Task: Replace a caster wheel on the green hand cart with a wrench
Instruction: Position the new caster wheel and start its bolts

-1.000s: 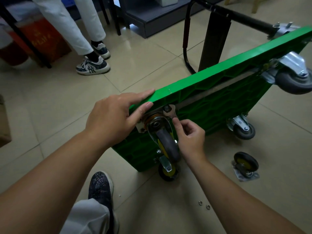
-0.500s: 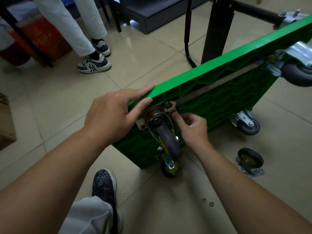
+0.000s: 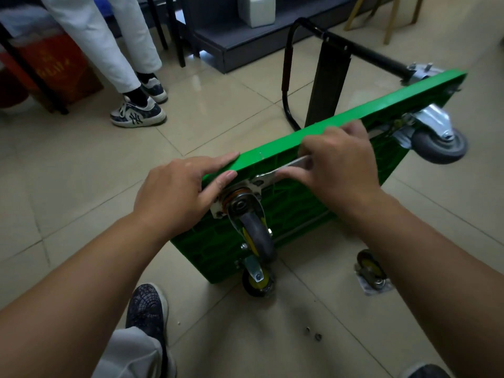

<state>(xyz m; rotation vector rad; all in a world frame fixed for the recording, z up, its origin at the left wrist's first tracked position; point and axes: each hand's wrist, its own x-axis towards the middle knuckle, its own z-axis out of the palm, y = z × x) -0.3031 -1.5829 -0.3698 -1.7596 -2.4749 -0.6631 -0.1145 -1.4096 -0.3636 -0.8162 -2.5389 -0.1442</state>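
Looking down at a beige tiled floor [image 3: 81, 186]. Green plastic hand cart [image 3: 300, 208] stands tipped on its long edge mid-scene, ribbed underside facing near-right. Its black tubular handle [image 3: 365, 53] is folded out on the far side, loop end down at the floor. Far left: a person's white trouser legs [image 3: 109, 50] in navy-and-white sneakers, red carton [image 3: 54, 66] left of them. Far centre: dark grey low platform [image 3: 245, 42] carrying a white box [image 3: 256, 9].

Left-hand grip [image 3: 180, 192]: open, fingers straight, index laid along the cart's upper edge at the near-left corner, middle finger touching just above the caster plate. Right-hand grip [image 3: 335, 165]: closed round the silver flat wrench [image 3: 283, 171], motion-blurred, at the upper edge right of the left-hand grip. Wrench head sits at the plate's upper-right corner; the fastener is too small to tell.

Grey swivel caster wheel in a steel bracket [image 3: 253, 233] is on the underside at the near-left upper corner, plate against the cart. Second grey caster [image 3: 439, 143] sits at the far-right upper corner. Yellow-hubbed black caster [image 3: 257, 282] is at the lower near corner, down at floor level. Loose yellow-hubbed caster [image 3: 372, 271] lies on the floor right of the cart, apart from it. Dark patterned shoe [image 3: 148, 304] near-left. Two small metal rings [image 3: 312, 332] lie on the floor near centre, just beside each other.
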